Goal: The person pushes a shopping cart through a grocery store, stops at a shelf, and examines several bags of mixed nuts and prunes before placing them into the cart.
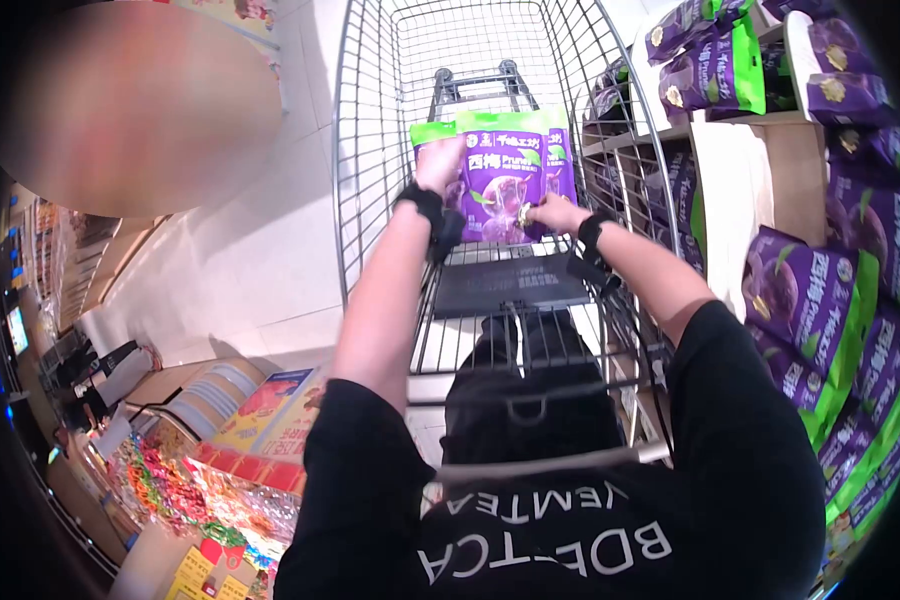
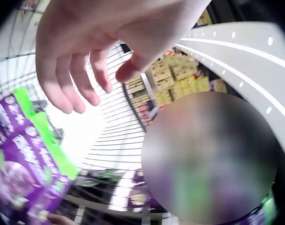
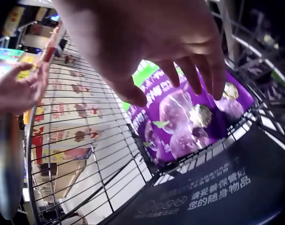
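Several purple prune bags (image 1: 505,190) with green tops stand close together in the shopping cart (image 1: 370,150), one in front of the others. In the head view my left hand (image 1: 440,165) overlaps the bags' left side. The left wrist view shows that hand (image 2: 105,42) with loosely bent fingers and nothing between them, apart from the bags (image 2: 28,164). My right hand (image 1: 558,213) is at the lower right of the front bag. Seen from the right wrist, its relaxed fingers (image 3: 198,75) hang over the bag fronts (image 3: 180,117), fingertips close to the plastic.
A dark printed panel (image 1: 510,283) lies in the cart nearest my body. On the right, shelves hold more purple prune bags (image 1: 810,300). To the left are displays of brightly wrapped goods (image 1: 170,490) and a pale tiled floor (image 1: 240,260). Black sleeves (image 1: 750,400) frame the view.
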Action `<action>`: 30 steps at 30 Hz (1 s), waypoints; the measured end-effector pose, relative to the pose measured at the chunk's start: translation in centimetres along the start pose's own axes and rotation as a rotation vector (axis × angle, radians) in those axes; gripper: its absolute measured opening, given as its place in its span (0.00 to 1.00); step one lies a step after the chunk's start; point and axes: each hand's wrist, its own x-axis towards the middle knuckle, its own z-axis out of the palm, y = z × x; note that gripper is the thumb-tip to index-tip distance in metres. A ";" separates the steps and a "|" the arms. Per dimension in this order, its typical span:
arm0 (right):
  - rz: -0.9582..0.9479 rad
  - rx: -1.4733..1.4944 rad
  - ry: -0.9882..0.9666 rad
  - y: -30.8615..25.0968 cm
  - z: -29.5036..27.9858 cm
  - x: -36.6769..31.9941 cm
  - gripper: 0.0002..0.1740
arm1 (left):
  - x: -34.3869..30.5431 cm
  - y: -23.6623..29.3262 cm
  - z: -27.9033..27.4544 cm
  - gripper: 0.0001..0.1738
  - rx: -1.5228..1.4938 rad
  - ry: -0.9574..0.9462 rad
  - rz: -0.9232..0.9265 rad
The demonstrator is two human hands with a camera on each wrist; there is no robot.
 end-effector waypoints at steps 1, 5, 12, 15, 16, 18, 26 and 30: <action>-0.002 0.033 0.044 1.6 0.6 1.9 0.36 | 0.5 -3.3 0.1 0.23 0.206 -0.147 -0.055; 0.049 0.237 0.115 5.5 2.7 5.3 0.51 | -0.1 -12.7 3.0 0.34 0.184 -0.263 -0.121; 0.118 0.487 0.066 8.3 4.3 5.5 0.60 | -1.5 -17.7 5.2 0.30 0.114 -0.149 -0.354; 0.149 0.511 0.174 8.0 3.4 5.2 0.49 | -2.2 -14.5 5.0 0.23 -0.009 -0.314 -0.378; 0.163 0.489 0.256 7.7 2.7 4.9 0.41 | -2.2 -13.5 5.0 0.21 -0.127 -0.373 -0.402; 0.153 0.329 0.344 10.1 3.5 7.7 0.30 | -2.3 -11.2 4.2 0.25 -0.158 -0.440 -0.459; -0.207 0.821 0.328 -1.1 -0.7 -0.9 0.49 | -4.9 0.2 -0.1 0.22 -0.210 -0.365 -0.236; -0.340 0.607 0.590 -8.4 -4.2 -13.5 0.42 | -10.3 9.3 -2.8 0.17 -0.254 -0.287 0.092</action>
